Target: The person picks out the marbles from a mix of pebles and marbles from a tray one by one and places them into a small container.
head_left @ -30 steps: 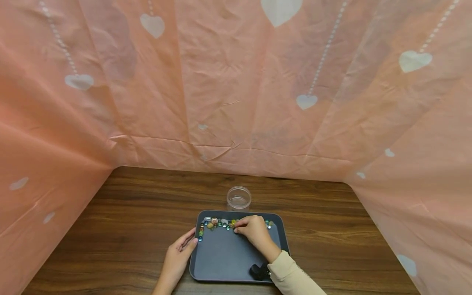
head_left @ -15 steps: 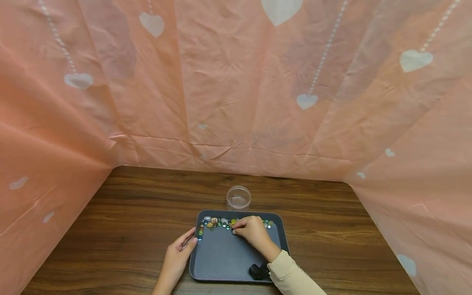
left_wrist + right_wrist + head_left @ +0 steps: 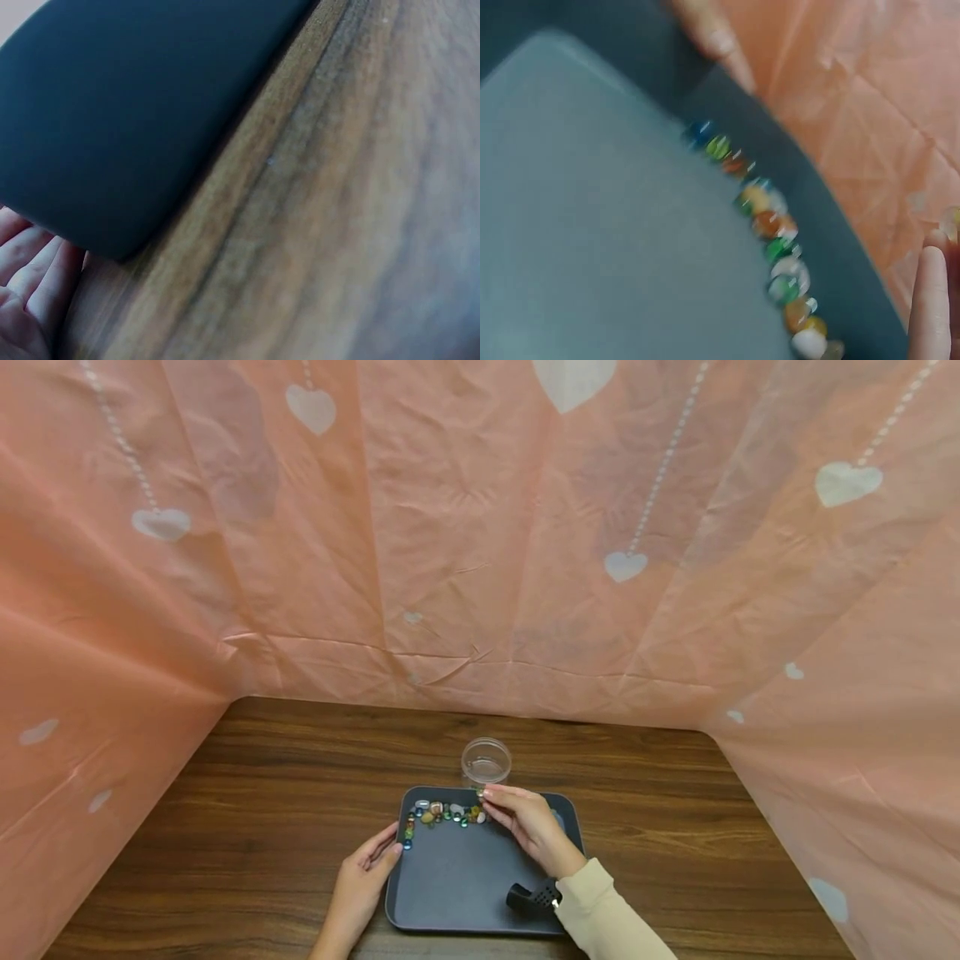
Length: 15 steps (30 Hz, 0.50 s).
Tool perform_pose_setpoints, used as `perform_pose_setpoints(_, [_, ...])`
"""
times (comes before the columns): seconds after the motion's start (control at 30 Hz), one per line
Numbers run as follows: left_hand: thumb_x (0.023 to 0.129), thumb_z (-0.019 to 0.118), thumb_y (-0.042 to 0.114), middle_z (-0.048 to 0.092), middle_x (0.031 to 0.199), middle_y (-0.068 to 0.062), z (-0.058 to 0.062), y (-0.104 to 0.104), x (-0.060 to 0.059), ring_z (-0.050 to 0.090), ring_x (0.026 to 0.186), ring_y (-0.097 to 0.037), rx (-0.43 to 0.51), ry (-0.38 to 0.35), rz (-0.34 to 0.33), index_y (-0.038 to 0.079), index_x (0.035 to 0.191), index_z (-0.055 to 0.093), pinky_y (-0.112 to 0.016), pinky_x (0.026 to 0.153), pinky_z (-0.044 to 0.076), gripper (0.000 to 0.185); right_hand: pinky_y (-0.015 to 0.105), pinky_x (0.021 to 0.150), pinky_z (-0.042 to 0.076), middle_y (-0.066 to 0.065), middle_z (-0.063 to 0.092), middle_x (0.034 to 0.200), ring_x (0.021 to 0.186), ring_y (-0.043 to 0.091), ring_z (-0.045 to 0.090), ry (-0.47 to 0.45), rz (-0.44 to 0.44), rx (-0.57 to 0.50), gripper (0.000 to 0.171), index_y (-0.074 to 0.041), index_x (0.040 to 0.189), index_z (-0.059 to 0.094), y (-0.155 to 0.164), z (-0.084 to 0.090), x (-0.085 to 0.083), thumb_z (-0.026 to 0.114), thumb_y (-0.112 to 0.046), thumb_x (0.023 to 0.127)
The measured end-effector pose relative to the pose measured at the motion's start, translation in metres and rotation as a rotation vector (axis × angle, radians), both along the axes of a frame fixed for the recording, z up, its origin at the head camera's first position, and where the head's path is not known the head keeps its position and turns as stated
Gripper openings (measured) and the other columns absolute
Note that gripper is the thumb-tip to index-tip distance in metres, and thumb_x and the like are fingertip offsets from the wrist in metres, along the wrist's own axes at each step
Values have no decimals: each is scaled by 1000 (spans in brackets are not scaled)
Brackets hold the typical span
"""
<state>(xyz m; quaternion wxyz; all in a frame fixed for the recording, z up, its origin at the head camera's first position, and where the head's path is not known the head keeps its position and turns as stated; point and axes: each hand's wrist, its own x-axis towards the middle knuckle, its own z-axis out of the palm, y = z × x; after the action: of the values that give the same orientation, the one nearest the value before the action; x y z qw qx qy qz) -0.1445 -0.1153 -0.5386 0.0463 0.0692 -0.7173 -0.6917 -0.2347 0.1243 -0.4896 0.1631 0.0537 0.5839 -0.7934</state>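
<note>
Right hand (image 3: 534,827): thumb and fingertips pinch a small glassy pebble (image 3: 481,792).
Pebble's spot: by the far rim of the dark tray (image 3: 457,881), just in front of the clear jar (image 3: 485,764).
Left hand (image 3: 360,885): fingers relaxed, resting against the tray's left edge.
Other pebbles (image 3: 437,808): lined inside the far wall and down the left corner.
Pebble's feel: probably light, hard and slick; best pinched across its widest sides.
Jar's feel: looks like thin, stiff plastic, easily nudged; best held round the body.
</note>
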Motion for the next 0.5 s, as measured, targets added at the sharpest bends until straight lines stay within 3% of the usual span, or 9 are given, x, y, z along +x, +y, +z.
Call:
perform_pose_setpoints(0.1, [96, 65, 13, 59, 137, -26, 1, 0, 0, 62, 115, -3, 6, 2, -1, -8, 134, 57, -6, 91, 48, 44, 21, 89, 58, 5, 69, 100, 91, 9, 70, -29, -37, -83, 42, 19, 135, 45, 0, 6, -4, 55, 6, 97])
perform_pose_setpoints(0.2, [96, 65, 13, 59, 137, -26, 1, 0, 0, 63, 118, -10, 7, 1, -1, -7, 134, 57, -6, 91, 48, 44, 19, 88, 58, 4, 69, 100, 89, 8, 70, -34, -66, -101, 42, 19, 137, 43, -2, 10, -10, 53, 7, 97])
perform_pose_setpoints(0.27, [96, 66, 13, 59, 137, -25, 1, -1, 0, 63, 117, -8, 11, -1, -1, -7, 134, 57, -6, 91, 48, 44, 19, 87, 58, 5, 70, 100, 88, 7, 70, -29, -77, -101, 43, 19, 138, 42, -3, 12, -14, 52, 8, 97])
perform_pose_setpoints(0.43, [96, 66, 14, 58, 138, -25, 1, -1, 0, 63, 120, -15, 14, -5, -2, -7, 134, 56, -7, 91, 49, 44, 18, 84, 59, 5, 73, 98, 85, 8, 71, -32, -110, -114, 29, 12, 124, 60, -1, 19, -22, 54, 9, 96])
perform_pose_setpoints(0.5, [96, 66, 14, 58, 137, -25, 0, 0, 0, 61, 124, -26, 9, -6, 0, -7, 134, 56, -7, 91, 49, 44, 19, 84, 59, 6, 74, 97, 85, 9, 72, -16, -128, -99, 25, 11, 119, 64, 0, 23, -25, 56, 10, 95])
